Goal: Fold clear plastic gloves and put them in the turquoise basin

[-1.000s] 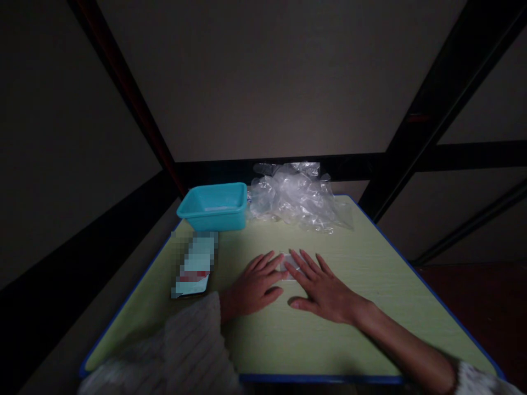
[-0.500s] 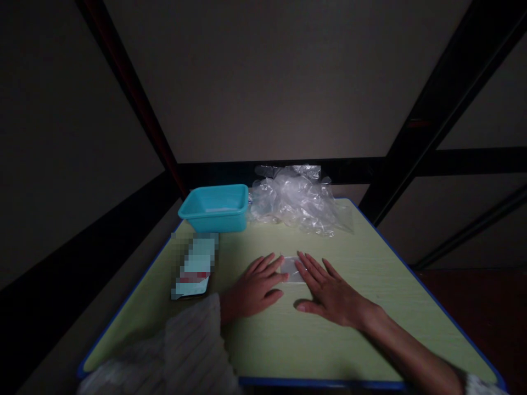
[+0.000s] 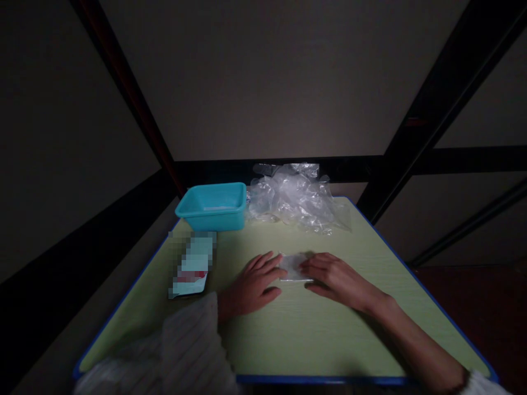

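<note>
A small flat rectangle of folded clear plastic (image 3: 291,267) lies on the table between my hands. My left hand (image 3: 258,285) rests palm down with its fingers spread, the fingertips touching the left edge of the plastic. At the right edge, my right hand (image 3: 337,280) has its fingers bent and close together over the plastic. Its thumb sits apart, below the lower corner. Behind them is a crumpled pile of thin clear plastic (image 3: 296,197), with rounded finger-like ends as on disposable gloves.
A turquoise plastic basin (image 3: 216,222) stands at the back left of the pale green table (image 3: 321,343), which has a blue edge. A phone-like flat object (image 3: 193,266), blurred by pixelation, lies in front of the basin. A wall (image 3: 272,82) rises behind the table.
My right hand has gone from flat and spread to bent fingers and has shifted slightly right, uncovering more of the folded plastic. My left hand stays in place on the left edge.
</note>
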Demonstrator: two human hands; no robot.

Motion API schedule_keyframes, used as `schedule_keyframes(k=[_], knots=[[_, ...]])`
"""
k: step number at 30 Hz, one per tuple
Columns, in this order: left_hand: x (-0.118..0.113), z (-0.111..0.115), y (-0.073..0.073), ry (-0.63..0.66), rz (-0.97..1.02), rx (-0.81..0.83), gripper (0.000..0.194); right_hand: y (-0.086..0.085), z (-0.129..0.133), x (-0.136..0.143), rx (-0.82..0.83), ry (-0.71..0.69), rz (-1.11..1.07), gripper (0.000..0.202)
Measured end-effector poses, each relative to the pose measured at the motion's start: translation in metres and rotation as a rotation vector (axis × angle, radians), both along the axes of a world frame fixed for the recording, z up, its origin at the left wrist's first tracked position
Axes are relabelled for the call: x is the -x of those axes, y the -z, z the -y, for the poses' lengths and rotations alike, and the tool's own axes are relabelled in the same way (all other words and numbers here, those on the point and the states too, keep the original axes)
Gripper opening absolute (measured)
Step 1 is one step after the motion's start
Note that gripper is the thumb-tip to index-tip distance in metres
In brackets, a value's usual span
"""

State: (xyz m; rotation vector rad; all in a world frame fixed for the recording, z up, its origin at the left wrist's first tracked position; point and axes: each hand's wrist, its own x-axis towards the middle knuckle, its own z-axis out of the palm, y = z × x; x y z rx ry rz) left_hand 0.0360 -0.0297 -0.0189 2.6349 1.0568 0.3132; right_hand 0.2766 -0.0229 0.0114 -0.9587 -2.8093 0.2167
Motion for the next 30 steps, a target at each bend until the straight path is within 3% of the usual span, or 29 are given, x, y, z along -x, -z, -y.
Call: schedule_keyframes(k=[5, 30], knots=[[0.001, -0.001, 0.002, 0.0, 0.018, 0.006, 0.036, 0.007, -0.001, 0.003, -0.132, -0.05, 0.028, 0.013], [0.0, -0.001, 0.0, 0.007, -0.004, -0.009, 0.041, 0.023, -0.007, 0.007, -0.372, -0.021, -0.018, 0.015]])
